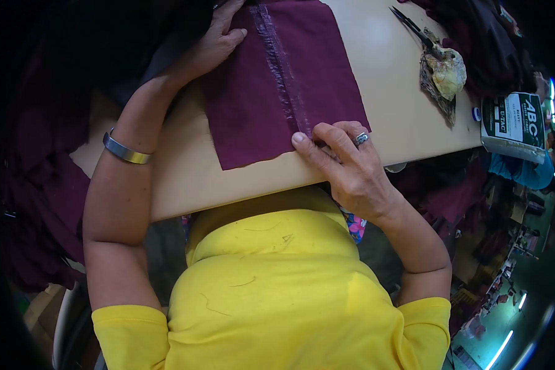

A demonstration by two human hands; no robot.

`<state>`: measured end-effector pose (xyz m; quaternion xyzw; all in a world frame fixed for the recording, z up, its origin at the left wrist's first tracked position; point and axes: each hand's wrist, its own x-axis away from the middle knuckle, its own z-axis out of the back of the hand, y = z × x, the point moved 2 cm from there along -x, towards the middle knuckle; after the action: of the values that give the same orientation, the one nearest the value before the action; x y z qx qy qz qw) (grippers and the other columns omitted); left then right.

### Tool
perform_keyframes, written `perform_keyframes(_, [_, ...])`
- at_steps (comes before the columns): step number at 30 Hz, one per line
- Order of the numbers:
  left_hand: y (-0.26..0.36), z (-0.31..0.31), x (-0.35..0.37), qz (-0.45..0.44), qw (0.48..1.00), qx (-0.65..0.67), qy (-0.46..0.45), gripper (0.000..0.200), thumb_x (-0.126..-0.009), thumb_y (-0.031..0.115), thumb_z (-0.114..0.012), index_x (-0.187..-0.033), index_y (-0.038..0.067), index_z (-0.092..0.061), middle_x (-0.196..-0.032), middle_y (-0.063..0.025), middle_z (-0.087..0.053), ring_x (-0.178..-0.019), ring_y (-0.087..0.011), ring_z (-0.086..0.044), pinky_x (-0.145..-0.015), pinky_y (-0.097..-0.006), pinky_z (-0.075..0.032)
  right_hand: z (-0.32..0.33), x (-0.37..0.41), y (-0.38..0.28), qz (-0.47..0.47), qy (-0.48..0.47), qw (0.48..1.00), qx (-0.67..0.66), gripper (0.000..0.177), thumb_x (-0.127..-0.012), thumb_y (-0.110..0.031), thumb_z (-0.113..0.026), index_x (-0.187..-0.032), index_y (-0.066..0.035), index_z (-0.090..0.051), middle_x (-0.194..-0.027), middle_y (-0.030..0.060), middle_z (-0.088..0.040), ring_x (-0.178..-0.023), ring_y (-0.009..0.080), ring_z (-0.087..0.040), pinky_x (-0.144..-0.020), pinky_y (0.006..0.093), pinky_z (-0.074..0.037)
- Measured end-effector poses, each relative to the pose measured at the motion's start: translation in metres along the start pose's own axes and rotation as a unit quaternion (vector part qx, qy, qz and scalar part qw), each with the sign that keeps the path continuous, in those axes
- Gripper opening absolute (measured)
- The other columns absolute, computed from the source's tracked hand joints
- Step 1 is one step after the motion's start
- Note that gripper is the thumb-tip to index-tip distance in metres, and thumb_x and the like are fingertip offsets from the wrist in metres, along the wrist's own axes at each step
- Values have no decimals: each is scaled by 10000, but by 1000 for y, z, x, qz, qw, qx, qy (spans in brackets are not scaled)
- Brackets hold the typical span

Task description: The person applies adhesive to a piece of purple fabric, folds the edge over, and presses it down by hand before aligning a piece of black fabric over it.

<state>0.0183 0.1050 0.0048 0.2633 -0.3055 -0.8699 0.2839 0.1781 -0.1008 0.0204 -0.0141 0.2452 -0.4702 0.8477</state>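
Observation:
A maroon piece of fabric lies flat on the pale tabletop, with a frayed, pressed-open seam running down its middle. At the near end of that seam my right hand, with a ring on one finger, is closed at the fabric's edge, thumb and fingers on the cloth. My left hand rests at the far left side of the fabric, thumb stretched apart over it. Its fingertips run up against the top of the view and are partly hidden beside a dark shape.
Black-handled scissors or snips lie on the table near a worn yellowish lump. A green and white box stands at the right edge. More maroon cloth hangs at the left, and dark fabric is heaped at the upper right.

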Motion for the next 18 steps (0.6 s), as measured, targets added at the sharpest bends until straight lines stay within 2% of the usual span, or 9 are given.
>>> perform_keyframes(5, [-7,-2,-2,-9,1000,0,4,655,-815,22,-497,-1411,28,-226,-1429,-157,-298,-1349,-239,-241,-1110,-311,-164,10,-7,8,-117,-18,966,-232,319,-693,45,-540,-987,-38,-631,-978,125,-525,-817,275,-501,-718,346,-441])
perform_keyframes(8, [7,3,-1,27,999,-15,-18,667,-817,27,-500,-1416,28,-207,-1433,-164,-288,-1350,-242,-239,-1112,-314,-159,8,-11,4,-116,-38,987,-106,306,-686,78,-532,-953,-39,-627,-980,121,-526,-845,284,-509,-734,353,-444])
perform_keyframes(10, [7,4,-2,40,999,-11,-29,689,-822,36,-502,-1426,28,-172,-1447,-166,-262,-1359,-242,-218,-1116,-315,-140,11,-11,2,-108,-50,987,-112,291,-678,86,-529,-923,-37,-627,-970,120,-530,-855,285,-527,-742,355,-448])
perform_keyframes(11, [3,-1,0,-35,997,-44,53,556,-784,-29,-487,-1325,38,-378,-1308,-179,-446,-1244,-269,-411,-1065,-338,-279,13,-13,2,-102,-57,986,-115,283,-674,89,-528,-908,-36,-627,-964,119,-532,-860,286,-535,-746,356,-450])
perform_keyframes(14, [-10,-9,1,-45,991,-106,74,619,-851,113,-529,-1414,161,-276,-1376,-149,-404,-1277,-274,-383,-1076,-349,-264,22,-30,21,-156,-88,931,-319,263,-672,98,-514,-873,-27,-627,-931,121,-540,-863,273,-565,-750,342,-460])
perform_keyframes(15, [-11,-8,0,-62,992,-89,72,658,-811,66,-524,-1413,151,-272,-1377,-167,-394,-1269,-287,-391,-1075,-344,-269,28,-47,28,-140,-43,945,-293,224,-707,78,-500,-855,-26,-633,-893,122,-547,-847,268,-582,-759,331,-471])
perform_keyframes(18, [-29,-12,-7,-115,989,-64,74,702,-785,76,-553,-1417,143,-255,-1379,-166,-390,-1268,-299,-389,-1073,-347,-274,13,-88,60,-141,-10,965,-219,212,-732,87,-466,-829,-10,-628,-909,104,-571,-844,230,-602,-792,311,-473])
